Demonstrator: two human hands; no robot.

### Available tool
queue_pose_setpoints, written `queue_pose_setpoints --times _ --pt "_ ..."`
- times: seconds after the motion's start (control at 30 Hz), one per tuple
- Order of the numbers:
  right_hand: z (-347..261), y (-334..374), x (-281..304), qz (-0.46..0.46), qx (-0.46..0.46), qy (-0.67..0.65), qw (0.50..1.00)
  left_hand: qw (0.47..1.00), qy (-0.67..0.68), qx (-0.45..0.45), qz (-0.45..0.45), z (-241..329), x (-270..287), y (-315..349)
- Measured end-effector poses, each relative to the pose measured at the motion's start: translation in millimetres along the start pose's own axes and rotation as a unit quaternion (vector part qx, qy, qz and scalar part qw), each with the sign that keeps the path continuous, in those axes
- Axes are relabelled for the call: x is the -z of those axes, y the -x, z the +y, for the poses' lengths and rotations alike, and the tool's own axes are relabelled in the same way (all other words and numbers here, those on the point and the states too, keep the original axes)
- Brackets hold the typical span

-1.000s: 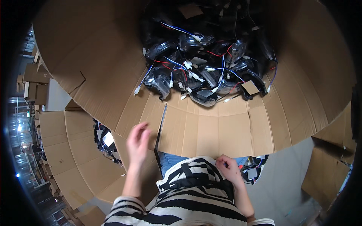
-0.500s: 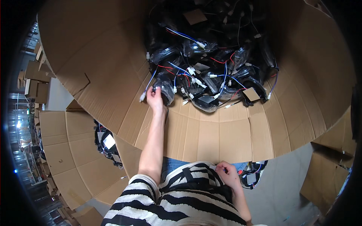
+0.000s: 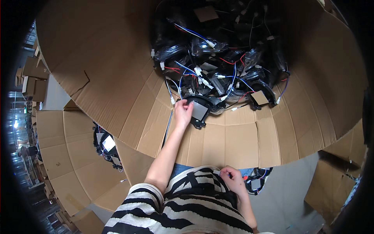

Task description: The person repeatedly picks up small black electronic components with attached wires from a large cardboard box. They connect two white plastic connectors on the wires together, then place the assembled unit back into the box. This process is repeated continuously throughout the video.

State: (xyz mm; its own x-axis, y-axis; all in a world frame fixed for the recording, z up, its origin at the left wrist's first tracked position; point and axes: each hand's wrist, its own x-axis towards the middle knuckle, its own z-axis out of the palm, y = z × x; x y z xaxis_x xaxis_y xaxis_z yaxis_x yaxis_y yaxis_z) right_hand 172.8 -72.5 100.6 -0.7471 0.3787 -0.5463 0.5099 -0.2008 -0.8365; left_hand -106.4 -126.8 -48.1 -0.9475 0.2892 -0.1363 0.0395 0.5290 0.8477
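Inside a big cardboard box, my left hand is closed on the left edge of a black plastic part. The part has a flat grey square on its face and lies tilted at the near edge of a heap. White connectors on thin wires lie just beyond my fingers. My right hand is held in front of my waist, fingers pinched on a small white piece. A small red thing shows beside that hand; its kind is unclear.
The heap holds several similar black parts in clear plastic, with blue, red and white wires. Another open carton with black parts stands at left. More black parts show below the near wall. Cardboard stands at right.
My left hand has moved right and slightly nearer, and the black part with the grey square now shows beside it. My right hand has stayed almost in place.
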Motion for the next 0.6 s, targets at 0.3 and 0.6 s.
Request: queue_pose_setpoints --times 0.3,0.6 --pt "-5 0 11 -0.006 -0.017 -0.002 1.000 0.971 -0.043 0.204 0.116 -41 -21 -71" --pt "2 5 3 -0.013 -0.040 0.073 0.996 0.973 0.035 0.230 0.009 -33 -34 -97"
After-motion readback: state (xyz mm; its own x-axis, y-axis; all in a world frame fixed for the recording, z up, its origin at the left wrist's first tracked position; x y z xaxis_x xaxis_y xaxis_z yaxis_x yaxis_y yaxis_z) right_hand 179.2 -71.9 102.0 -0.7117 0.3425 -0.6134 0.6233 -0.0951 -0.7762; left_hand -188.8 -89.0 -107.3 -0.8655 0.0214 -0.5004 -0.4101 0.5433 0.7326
